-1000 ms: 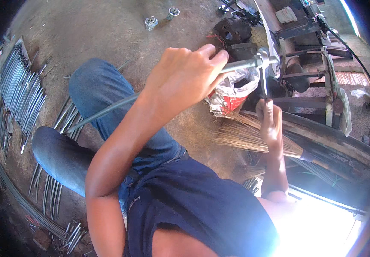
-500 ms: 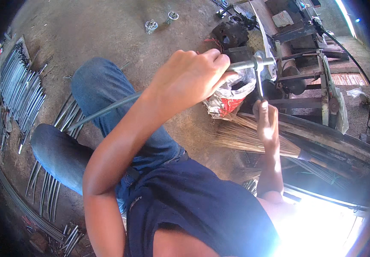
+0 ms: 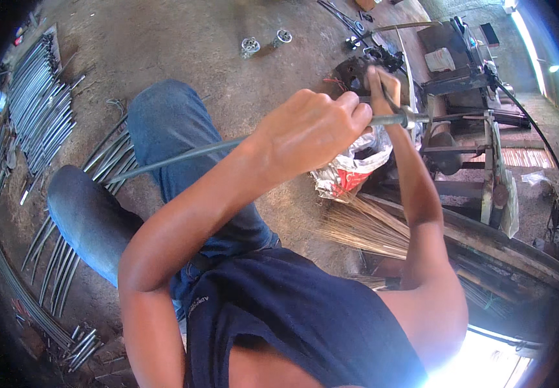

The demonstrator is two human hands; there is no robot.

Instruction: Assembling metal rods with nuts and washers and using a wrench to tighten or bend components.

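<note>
A concrete workshop floor (image 3: 182, 45) strewn with metal stock, a long rod (image 3: 182, 155) held slantwise over the person's bent legs (image 3: 169, 116).
The left hand (image 3: 315, 126) is clenched around the rod near its right end, by a ring-like nut (image 3: 408, 118); the right hand (image 3: 383, 87), slightly blurred, grasps a dark spanner (image 3: 391, 103) reaching to that nut. Just below sits a plastic sack (image 3: 347, 178), then a broom (image 3: 367, 229); a dark metal block (image 3: 350, 72) lies just beyond the right hand, and a frame (image 3: 488, 165) crowds the right side. White print on the sack's red patch and pale lettering on the navy shirt (image 3: 279, 297) are too small to tell. Concrete stretches from the knees to two small jars (image 3: 250, 47); bundled rods (image 3: 40, 116) edge the left.
</note>
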